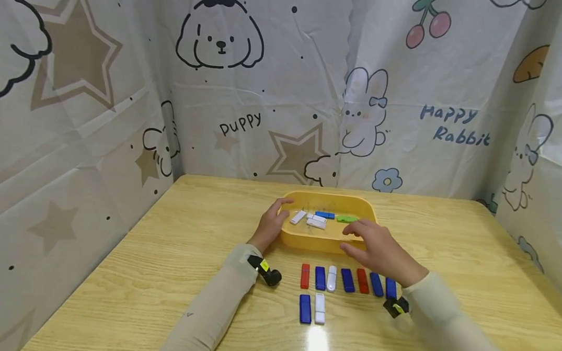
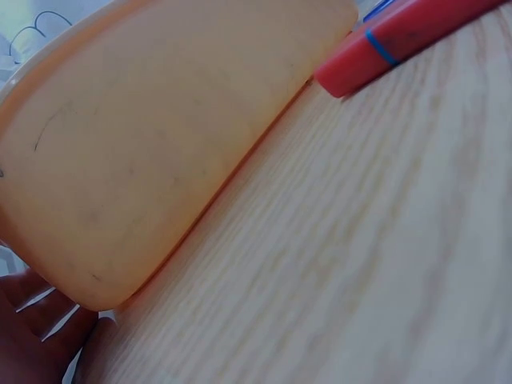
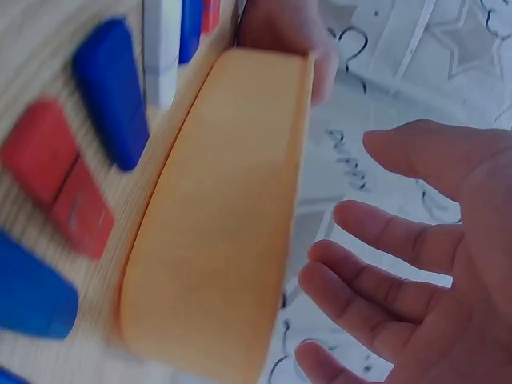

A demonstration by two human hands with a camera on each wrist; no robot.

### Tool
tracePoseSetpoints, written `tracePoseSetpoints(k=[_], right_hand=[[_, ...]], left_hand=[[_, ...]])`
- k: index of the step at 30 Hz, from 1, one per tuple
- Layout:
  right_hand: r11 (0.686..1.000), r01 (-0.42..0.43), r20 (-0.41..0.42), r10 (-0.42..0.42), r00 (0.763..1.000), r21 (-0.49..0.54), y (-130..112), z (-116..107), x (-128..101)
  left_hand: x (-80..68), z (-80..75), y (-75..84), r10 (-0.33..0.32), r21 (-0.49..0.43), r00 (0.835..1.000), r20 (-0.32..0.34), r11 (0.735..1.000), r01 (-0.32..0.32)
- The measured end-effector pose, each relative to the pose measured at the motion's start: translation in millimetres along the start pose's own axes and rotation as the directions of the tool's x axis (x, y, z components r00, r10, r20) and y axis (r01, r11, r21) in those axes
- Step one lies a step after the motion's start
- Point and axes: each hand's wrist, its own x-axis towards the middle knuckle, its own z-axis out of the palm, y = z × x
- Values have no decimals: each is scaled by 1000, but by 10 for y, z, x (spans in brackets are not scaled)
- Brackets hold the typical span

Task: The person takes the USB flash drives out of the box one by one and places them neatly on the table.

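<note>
At the left end of the yellow tray (image 1: 313, 243), the person's left hand (image 1: 270, 225) holds the edge, its fingers against the outside of the wall. Over the tray's near right corner hangs the right hand (image 1: 383, 250), its grip wide and holding nothing, the thumb well apart from the fingers. Inside the tray lie three white sticks (image 1: 298, 217), a blue stick (image 1: 325, 215) behind them and a green stick (image 1: 346, 219) to the right. On the wooden table (image 1: 115, 294), just in front, seven sticks (image 1: 305, 276) stand in a row: red, blue, white, blue, red, blue, blue. Nearer the person, a blue and white pair (image 1: 305, 309) lies side by side.
</note>
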Motion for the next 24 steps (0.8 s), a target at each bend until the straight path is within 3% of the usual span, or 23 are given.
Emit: tracePoseSetpoints(k=[5,11,24], right_hand=[[997,-80,13,80,997,-24,197,1,86],[990,-112,96,120,988,-87,395,11,318],[964,-220,230,251,940,-151,638,105,684]], left_hand=[[-22,22,-5,-12,-10,1000,8,1000,12],[-39,15,-5,-8,-9,1000,-1,1000,8],[-17,-1,15,-4,-9,1000,9,1000,4]])
